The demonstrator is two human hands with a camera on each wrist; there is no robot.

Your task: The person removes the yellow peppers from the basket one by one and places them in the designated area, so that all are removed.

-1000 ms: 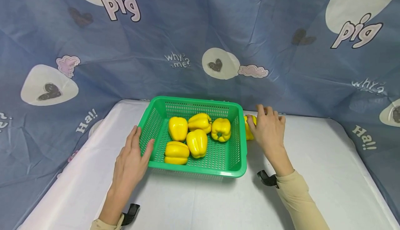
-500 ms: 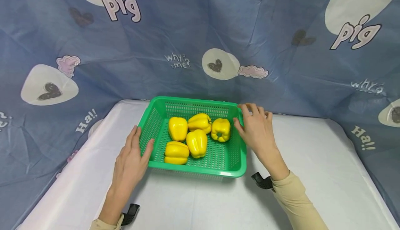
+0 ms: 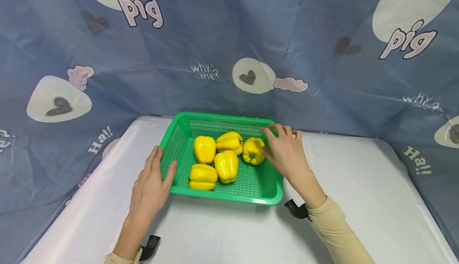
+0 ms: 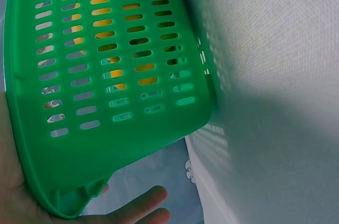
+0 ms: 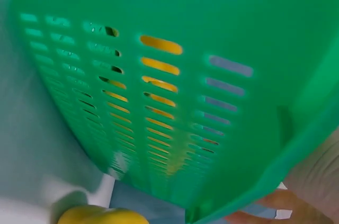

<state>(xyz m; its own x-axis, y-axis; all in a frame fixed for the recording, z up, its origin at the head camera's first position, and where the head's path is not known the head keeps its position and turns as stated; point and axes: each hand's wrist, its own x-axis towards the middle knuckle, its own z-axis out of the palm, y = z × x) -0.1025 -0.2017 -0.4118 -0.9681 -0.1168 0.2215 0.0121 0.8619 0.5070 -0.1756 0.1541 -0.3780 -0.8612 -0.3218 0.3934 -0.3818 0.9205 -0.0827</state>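
Observation:
A green plastic basket (image 3: 229, 197) with slotted walls holds several yellow bell peppers (image 3: 226, 166). My left hand (image 3: 150, 186) rests on its left rim, fingers extended and thumb apart over the inside. My right hand (image 3: 287, 152) reaches across the right rim with loosely bent fingers. Its thumb is beside the rightmost bell pepper (image 3: 253, 151), touching or nearly so; I cannot tell which. Outside the basket, another bell pepper (image 5: 103, 216) shows at the bottom of the right wrist view; the right hand hides it from the head view.
The basket stands on a white-covered table (image 3: 229, 236), near its back edge. Behind it hangs a blue printed cloth (image 3: 161, 84). More white table surface (image 3: 358, 184) extends to the right of the basket.
My right hand has moved left, from over the bell pepper outside the basket to across the right rim, beside the rightmost bell pepper inside. The left hand stays at the left rim.

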